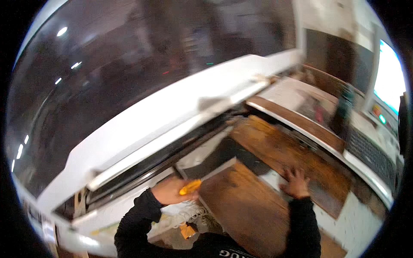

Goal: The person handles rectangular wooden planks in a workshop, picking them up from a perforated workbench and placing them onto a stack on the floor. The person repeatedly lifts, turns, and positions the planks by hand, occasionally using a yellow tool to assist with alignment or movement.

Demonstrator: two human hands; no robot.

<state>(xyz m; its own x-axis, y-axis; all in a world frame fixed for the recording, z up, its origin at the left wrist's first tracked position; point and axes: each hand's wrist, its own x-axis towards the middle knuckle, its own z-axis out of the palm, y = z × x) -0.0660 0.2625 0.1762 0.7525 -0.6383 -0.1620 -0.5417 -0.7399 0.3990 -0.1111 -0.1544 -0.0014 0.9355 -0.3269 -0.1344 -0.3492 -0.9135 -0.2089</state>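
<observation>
While the left hand [170, 190] is closed around a short, bright yellow, plastic-looking handheld tool [190, 187], the right hand [296, 184] lies with fingers spread, apparently resting on a long, dark-brown, wood-coloured board [275, 148]. A firm, low grip on the tool would probably serve well, with the right palm kept flat and its fingertips clear of the tool's path.

The tool sits just beside the upper-left corner of a brown, wood-coloured rectangular panel [251, 200] near the person's body. Blur hides its tip, so I cannot tell whether it touches. The panel looks flat, its brown face darker in patches and its left edge pale; the long board is streaked with orange-brown. Beyond them, a long white machine beam [172, 112] slants across, with a black keyboard [372, 152] well off to the right.
</observation>
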